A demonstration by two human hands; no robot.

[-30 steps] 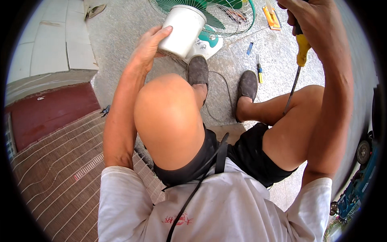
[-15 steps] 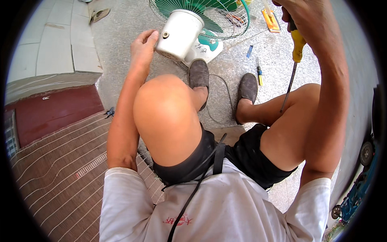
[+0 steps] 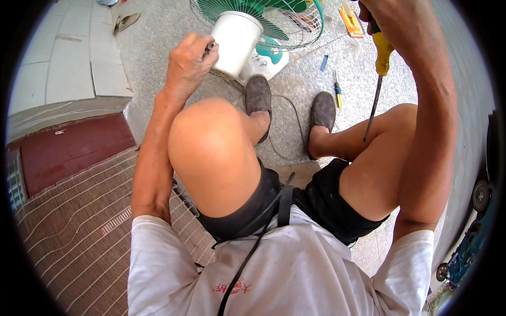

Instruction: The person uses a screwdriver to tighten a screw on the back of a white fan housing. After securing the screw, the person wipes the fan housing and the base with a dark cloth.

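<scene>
Well to the left of the white motor housing (image 3: pixel 234 45), and nearer the person, lies a brown mat (image 3: pixel 79 221), finely ribbed and crossed by thin pale lines; beyond it come a flat dark-red panel (image 3: pixel 74 152) and smooth pale tiles (image 3: pixel 71 68). Just beside the housing's left wall is the left hand (image 3: pixel 188 66), its fingers bent and drawn narrow on a small brownish knob (image 3: pixel 210 46) (whether this is fixed to the wall I cannot tell). The housing itself is a smooth, drum-like cylinder, tilted. Behind it spreads the fan's cage (image 3: pixel 284 32), round and made of thin wires with a green rim; green blades show through. Below the housing, partly hidden by it, is the fan's rounded base (image 3: pixel 263 60), white and green.

To the housing's lower right, a thin dark cord (image 3: pixel 298 113) curves over speckled grey floor (image 3: pixel 300 81). Farther right are a flat blue strip (image 3: pixel 324 63), a slim screwdriver (image 3: pixel 338 92) with a yellow-and-blue handle, and, higher up, an orange flat tool (image 3: pixel 352 22). Well to the housing's right, the right hand (image 3: pixel 398 18) has its fingers wrapped around the top of a larger screwdriver (image 3: pixel 384 55), yellow-and-black handled, its straight metal shaft pointing down.
</scene>
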